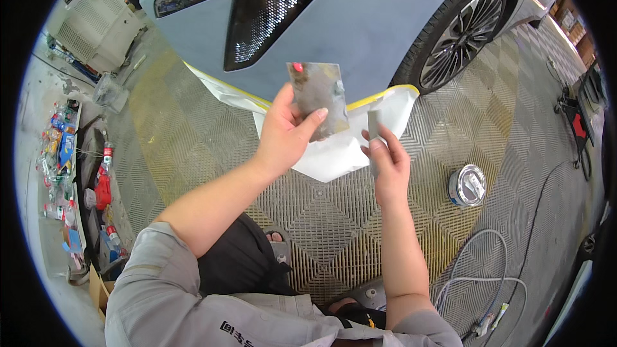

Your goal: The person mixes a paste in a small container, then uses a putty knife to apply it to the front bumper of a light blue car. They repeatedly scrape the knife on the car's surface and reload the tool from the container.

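Observation:
My left hand (283,132) grips a thin rectangular mixing board (323,90), thumb on its face, raised before the car. Grey smears cover the board, and a small red dab (297,67) sits at its upper left corner. Slightly right of the board and apart from it, my right hand (391,170) is closed around a narrow grey spreader (374,122), its blade pointing up. Beyond both hands stands the grey-blue car bumper (357,32). White masking paper (337,157) hangs from its lower edge along yellow tape (379,97).
A round metal tin (467,186) stands on the grated floor (321,218) at right, near a coiled hose (504,250). The car's front wheel (463,35) is at upper right. Bottles and clutter (61,148) line the left wall; a beige slatted unit (96,19) stands farther back.

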Demonstrator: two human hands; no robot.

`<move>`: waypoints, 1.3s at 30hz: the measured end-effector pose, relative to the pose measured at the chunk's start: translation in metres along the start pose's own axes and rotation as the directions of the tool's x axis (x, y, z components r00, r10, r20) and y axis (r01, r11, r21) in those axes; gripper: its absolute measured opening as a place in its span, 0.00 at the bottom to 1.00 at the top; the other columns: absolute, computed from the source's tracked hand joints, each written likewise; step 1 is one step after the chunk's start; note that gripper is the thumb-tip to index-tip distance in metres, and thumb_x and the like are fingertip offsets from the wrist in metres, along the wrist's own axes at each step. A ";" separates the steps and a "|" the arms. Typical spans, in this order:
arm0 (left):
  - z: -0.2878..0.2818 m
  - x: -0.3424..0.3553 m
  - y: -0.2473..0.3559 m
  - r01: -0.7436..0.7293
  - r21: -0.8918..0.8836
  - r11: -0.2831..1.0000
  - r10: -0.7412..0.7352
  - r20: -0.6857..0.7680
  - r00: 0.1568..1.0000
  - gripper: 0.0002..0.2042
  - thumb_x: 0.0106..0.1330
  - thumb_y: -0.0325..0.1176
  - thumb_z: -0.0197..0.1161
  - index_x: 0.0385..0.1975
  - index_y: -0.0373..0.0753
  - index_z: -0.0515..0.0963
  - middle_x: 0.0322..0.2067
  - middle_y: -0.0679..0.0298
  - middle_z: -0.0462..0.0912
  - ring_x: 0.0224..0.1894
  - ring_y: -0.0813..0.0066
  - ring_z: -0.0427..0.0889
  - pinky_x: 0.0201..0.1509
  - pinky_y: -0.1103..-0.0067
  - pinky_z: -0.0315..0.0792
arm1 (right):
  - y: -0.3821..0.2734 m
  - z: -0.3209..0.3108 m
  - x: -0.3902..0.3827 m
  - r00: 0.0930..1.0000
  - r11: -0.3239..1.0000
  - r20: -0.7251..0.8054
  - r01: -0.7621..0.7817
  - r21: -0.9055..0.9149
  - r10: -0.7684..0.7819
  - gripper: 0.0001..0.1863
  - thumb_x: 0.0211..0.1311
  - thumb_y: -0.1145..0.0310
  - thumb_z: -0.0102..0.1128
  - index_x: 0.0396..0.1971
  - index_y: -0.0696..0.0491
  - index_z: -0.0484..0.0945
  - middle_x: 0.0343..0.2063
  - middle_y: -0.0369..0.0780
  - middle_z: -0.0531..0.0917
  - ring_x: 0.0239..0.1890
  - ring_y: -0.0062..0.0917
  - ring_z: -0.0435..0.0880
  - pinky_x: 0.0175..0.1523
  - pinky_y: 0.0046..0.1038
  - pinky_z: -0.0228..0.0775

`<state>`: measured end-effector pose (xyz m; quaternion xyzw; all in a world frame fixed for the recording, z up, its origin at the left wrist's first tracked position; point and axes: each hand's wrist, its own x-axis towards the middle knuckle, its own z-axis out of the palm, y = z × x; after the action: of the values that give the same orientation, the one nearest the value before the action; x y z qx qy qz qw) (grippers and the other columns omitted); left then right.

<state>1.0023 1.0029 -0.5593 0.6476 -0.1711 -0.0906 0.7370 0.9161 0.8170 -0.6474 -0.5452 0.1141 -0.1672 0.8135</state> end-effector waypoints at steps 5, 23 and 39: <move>-0.003 0.001 0.001 0.075 -0.106 0.992 -0.075 0.007 0.997 0.23 0.75 0.20 0.62 0.67 0.38 0.67 0.50 0.60 0.88 0.49 0.78 0.88 0.54 0.77 0.82 | 0.003 -0.007 0.000 0.985 0.950 -0.025 -0.158 0.271 0.171 0.15 0.79 0.62 0.62 0.46 0.62 0.86 0.34 0.33 0.86 0.33 0.14 0.79 0.39 0.21 0.70; 0.003 0.000 -0.004 0.116 -0.037 0.993 -0.115 0.036 0.993 0.22 0.76 0.20 0.62 0.66 0.38 0.68 0.50 0.58 0.88 0.48 0.74 0.89 0.49 0.75 0.84 | 0.010 0.007 -0.006 0.957 0.918 0.198 0.266 -0.294 -0.213 0.27 0.57 0.77 0.77 0.59 0.52 0.87 0.61 0.42 0.78 0.55 0.31 0.82 0.56 0.34 0.78; -0.022 0.006 -0.001 -0.178 0.278 0.944 0.183 0.008 0.983 0.23 0.75 0.19 0.63 0.68 0.35 0.67 0.52 0.57 0.87 0.52 0.75 0.87 0.57 0.77 0.82 | 0.031 0.012 0.017 0.993 0.948 0.102 0.081 -0.308 -0.052 0.21 0.57 0.73 0.73 0.53 0.50 0.89 0.52 0.40 0.83 0.52 0.31 0.83 0.57 0.33 0.78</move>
<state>1.0158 1.0210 -0.5618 0.7269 -0.2341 0.0077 0.6456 0.9410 0.8309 -0.6720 -0.6773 0.0829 -0.1490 0.7157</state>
